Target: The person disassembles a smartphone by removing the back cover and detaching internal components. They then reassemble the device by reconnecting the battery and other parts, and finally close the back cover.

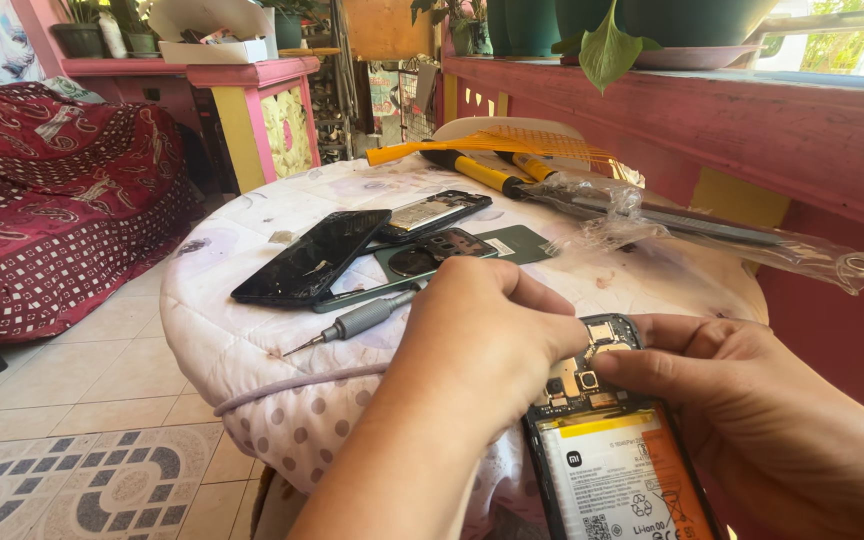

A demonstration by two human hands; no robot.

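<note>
Round table under quilted white dotted cloth (252, 350). On it: black cracked phone screen (310, 258), green phone back cover (432, 255), second opened handset (432, 213), grey precision screwdriver (357, 322), yellow-handled tools in clear plastic bag (652, 215). Red patterned sofa cover (52, 200) at left. Patterned tiled floor (72, 480) below.

The single head camera looks down and forward from close above the round table (252, 330), facing the pink wall (752, 130).
</note>
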